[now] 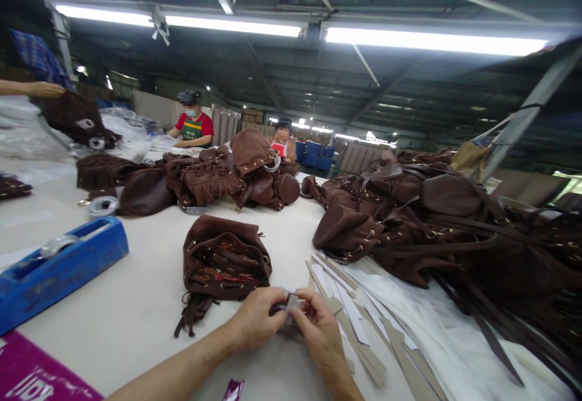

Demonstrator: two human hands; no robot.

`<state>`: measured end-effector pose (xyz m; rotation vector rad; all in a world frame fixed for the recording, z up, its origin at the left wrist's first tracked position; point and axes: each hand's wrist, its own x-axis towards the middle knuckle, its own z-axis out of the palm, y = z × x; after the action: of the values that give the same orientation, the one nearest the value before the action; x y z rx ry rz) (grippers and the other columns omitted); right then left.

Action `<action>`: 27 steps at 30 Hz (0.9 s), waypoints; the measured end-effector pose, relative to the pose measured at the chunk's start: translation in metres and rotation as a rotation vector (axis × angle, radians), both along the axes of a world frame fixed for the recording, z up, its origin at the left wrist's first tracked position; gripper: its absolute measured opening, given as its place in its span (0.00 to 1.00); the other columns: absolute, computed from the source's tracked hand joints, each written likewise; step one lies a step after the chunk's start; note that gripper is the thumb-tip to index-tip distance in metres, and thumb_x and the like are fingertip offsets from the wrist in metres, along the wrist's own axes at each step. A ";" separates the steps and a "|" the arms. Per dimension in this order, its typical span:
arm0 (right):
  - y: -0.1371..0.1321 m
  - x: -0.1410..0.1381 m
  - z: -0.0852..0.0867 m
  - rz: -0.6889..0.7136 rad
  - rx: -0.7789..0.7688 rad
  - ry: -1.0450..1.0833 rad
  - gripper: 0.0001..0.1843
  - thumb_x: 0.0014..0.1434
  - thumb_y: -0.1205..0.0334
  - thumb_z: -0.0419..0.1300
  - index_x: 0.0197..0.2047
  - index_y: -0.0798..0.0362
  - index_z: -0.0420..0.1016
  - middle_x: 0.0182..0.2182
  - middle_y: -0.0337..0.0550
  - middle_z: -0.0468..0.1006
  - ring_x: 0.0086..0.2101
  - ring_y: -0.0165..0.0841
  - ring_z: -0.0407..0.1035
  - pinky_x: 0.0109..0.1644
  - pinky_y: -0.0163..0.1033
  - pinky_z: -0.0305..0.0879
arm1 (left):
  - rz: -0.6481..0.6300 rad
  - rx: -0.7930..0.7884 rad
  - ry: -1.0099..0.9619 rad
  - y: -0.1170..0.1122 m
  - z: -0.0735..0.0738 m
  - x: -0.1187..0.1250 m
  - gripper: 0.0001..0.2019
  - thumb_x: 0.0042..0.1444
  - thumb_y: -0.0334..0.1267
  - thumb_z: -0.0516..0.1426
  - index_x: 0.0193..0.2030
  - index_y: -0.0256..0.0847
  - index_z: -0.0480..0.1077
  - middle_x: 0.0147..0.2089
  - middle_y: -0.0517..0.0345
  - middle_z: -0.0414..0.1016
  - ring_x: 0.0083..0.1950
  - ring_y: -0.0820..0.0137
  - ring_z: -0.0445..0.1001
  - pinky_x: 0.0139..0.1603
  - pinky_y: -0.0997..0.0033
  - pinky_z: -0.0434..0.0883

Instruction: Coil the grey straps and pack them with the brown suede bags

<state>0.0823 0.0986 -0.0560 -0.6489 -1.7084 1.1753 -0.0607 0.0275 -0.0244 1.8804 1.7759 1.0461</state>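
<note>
My left hand (258, 319) and my right hand (318, 328) meet low in the middle of the head view, over the white table (131, 304). Both pinch one small dark and grey piece (286, 305) between their fingertips; I cannot make out what it is. Just beyond them lies an open brown suede bag (222, 258) with fringe hanging at its near left corner. Several cardboard strips (359, 322) fan out beside my right hand.
A blue tape dispenser (54, 268) sits at the left, a tape roll (102, 206) behind it. Heaps of brown bags fill the middle back (204, 177) and the right (431, 219). Two seated people (193, 125) work at the far end. Another person's hand (43, 89) reaches in at far left.
</note>
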 end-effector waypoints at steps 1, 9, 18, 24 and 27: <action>0.001 0.001 0.001 0.005 0.015 -0.026 0.10 0.50 0.58 0.65 0.35 0.53 0.77 0.28 0.40 0.74 0.29 0.34 0.69 0.34 0.36 0.67 | 0.012 0.009 0.003 0.000 0.000 0.001 0.05 0.51 0.30 0.54 0.29 0.37 0.70 0.28 0.62 0.71 0.30 0.73 0.65 0.31 0.76 0.57; 0.003 0.005 0.004 0.077 0.075 -0.160 0.04 0.53 0.62 0.62 0.32 0.52 0.77 0.30 0.40 0.74 0.31 0.34 0.67 0.34 0.35 0.64 | -0.046 -0.037 0.128 -0.003 0.006 0.000 0.06 0.53 0.30 0.53 0.33 0.40 0.71 0.34 0.58 0.74 0.35 0.69 0.68 0.36 0.75 0.61; 0.000 0.004 0.005 0.037 0.124 -0.178 0.06 0.55 0.62 0.59 0.27 0.52 0.73 0.29 0.40 0.72 0.31 0.34 0.66 0.32 0.34 0.63 | -0.055 0.004 0.046 0.000 0.002 0.001 0.07 0.51 0.30 0.51 0.32 0.39 0.71 0.34 0.58 0.73 0.36 0.70 0.68 0.37 0.75 0.62; -0.002 0.002 0.003 -0.027 0.155 -0.221 0.07 0.56 0.62 0.56 0.27 0.51 0.71 0.25 0.37 0.69 0.29 0.33 0.65 0.32 0.34 0.60 | -0.216 -0.112 -0.202 -0.003 0.007 -0.006 0.06 0.53 0.31 0.51 0.33 0.38 0.69 0.32 0.59 0.71 0.28 0.74 0.67 0.29 0.78 0.63; 0.000 0.000 0.001 -0.050 0.184 -0.212 0.07 0.59 0.62 0.55 0.30 0.51 0.70 0.27 0.37 0.70 0.30 0.33 0.65 0.34 0.35 0.61 | -0.152 -0.147 -0.328 -0.003 0.005 -0.002 0.07 0.50 0.33 0.53 0.38 0.39 0.66 0.29 0.62 0.68 0.22 0.76 0.66 0.21 0.79 0.62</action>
<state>0.0825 0.0990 -0.0554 -0.7173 -1.9401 0.9269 -0.0631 0.0243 -0.0190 1.6193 1.4590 1.0659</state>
